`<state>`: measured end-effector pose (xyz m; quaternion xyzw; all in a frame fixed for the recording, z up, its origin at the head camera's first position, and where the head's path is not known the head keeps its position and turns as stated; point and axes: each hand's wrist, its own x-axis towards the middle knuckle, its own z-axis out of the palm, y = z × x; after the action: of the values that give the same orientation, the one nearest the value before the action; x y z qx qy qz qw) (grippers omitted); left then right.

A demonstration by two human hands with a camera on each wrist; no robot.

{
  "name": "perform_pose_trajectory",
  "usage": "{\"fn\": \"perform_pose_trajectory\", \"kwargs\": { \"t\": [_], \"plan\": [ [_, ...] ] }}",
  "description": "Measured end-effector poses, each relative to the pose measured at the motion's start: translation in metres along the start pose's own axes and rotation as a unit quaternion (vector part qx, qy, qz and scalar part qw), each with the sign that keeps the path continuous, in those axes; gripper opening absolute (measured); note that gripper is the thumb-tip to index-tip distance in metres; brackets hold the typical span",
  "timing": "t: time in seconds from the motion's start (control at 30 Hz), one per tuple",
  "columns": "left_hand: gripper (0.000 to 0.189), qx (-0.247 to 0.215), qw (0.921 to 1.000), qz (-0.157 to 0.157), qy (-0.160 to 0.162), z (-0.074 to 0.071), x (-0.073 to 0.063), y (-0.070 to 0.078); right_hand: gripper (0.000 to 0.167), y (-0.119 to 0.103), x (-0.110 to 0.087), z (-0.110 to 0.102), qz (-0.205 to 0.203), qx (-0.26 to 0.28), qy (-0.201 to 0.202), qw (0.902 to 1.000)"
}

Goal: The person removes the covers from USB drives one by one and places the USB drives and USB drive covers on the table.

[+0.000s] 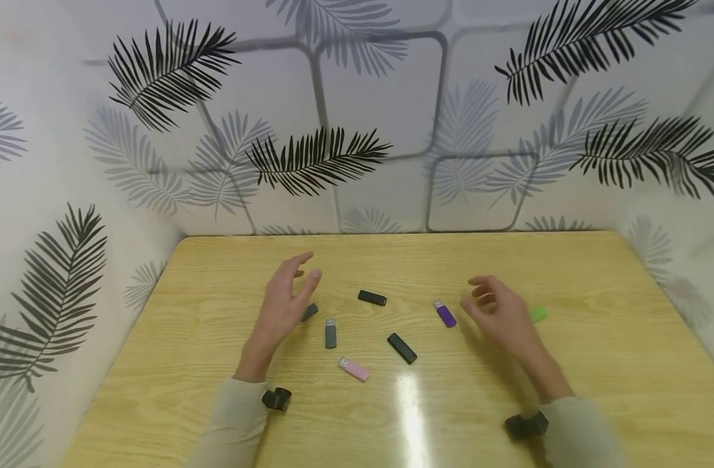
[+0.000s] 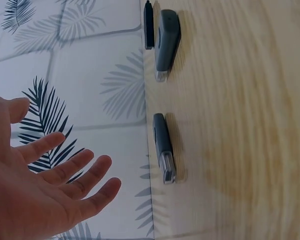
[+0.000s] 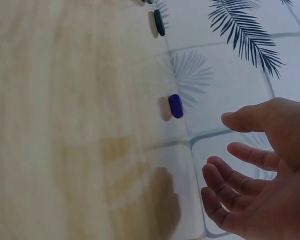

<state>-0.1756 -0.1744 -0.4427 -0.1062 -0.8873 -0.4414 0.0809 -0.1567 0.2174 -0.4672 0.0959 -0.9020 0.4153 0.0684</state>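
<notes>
My left hand (image 1: pixel 279 305) hovers over the left side of the table, fingers loosely spread and holding nothing. Partly hidden beneath it is a dark grey USB stick (image 1: pixel 310 312); a second grey USB stick (image 1: pixel 331 333) lies to its right. In the left wrist view a grey USB stick (image 2: pixel 163 145) shows its clear-capped end. Over the right side my right hand (image 1: pixel 499 315) is raised with relaxed, slightly bent fingers and nothing in them. Just left of it lies a purple USB stick (image 1: pixel 446 314), seen end-on in the right wrist view (image 3: pixel 176 106). Behind the hand a green piece (image 1: pixel 538 314) peeks out.
Between the hands lie a black USB stick (image 1: pixel 372 298), another black one (image 1: pixel 402 348) and a pink USB stick (image 1: pixel 353 369). The wooden table (image 1: pixel 614 338) meets a leaf-patterned wall covering (image 1: pixel 386 97) at the back. Light glares off the table's front middle.
</notes>
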Motion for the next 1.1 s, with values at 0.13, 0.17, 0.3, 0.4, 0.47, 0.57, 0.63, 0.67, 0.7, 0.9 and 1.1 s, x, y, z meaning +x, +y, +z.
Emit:
{"fn": "perform_pose_trajectory", "kwargs": {
  "t": [0.13,0.17,0.3,0.4,0.47,0.57,0.63,0.67,0.7,0.9,1.1],
  "plan": [
    [0.053,-0.026,0.9996,-0.005,0.001,0.005,0.0,0.001,0.042,0.0,-0.001,0.006,0.008,0.005,-0.022,0.9997],
    [0.053,-0.031,0.9995,-0.007,0.002,0.006,0.0,0.001,0.042,0.0,-0.002,0.007,0.011,0.006,-0.025,0.9996],
    [0.052,-0.058,0.9983,-0.012,0.007,0.012,-0.001,0.003,0.042,-0.002,-0.003,0.011,0.026,0.0,-0.038,0.9989],
    [0.05,-0.077,0.9969,-0.012,0.008,0.017,0.0,0.006,0.042,-0.003,-0.003,0.014,0.036,-0.009,-0.048,0.9981],
    [0.049,-0.086,0.9962,-0.013,0.009,0.021,0.0,0.008,0.041,-0.005,-0.003,0.016,0.038,-0.014,-0.052,0.9978],
    [0.049,-0.095,0.9954,-0.013,0.009,0.026,0.002,0.01,0.038,-0.006,-0.003,0.019,0.044,-0.024,-0.057,0.9971],
    [0.048,-0.096,0.9952,-0.013,0.009,0.03,0.002,0.011,0.037,-0.007,-0.003,0.021,0.047,-0.03,-0.062,0.9965],
    [0.047,-0.096,0.9952,-0.014,0.009,0.031,0.002,0.012,0.036,-0.007,-0.003,0.022,0.048,-0.033,-0.066,0.9961],
    [0.046,-0.096,0.9952,-0.015,0.008,0.033,0.002,0.012,0.036,-0.008,-0.004,0.023,0.05,-0.035,-0.069,0.9957],
    [0.044,-0.103,0.9947,-0.006,0.0,0.042,0.005,0.014,0.033,-0.011,-0.004,0.026,0.06,-0.053,-0.08,0.9936],
    [0.041,-0.115,0.9933,0.005,-0.009,0.051,0.006,0.015,0.023,-0.013,0.0,0.028,0.062,-0.071,-0.086,0.9918]
  ]
}}
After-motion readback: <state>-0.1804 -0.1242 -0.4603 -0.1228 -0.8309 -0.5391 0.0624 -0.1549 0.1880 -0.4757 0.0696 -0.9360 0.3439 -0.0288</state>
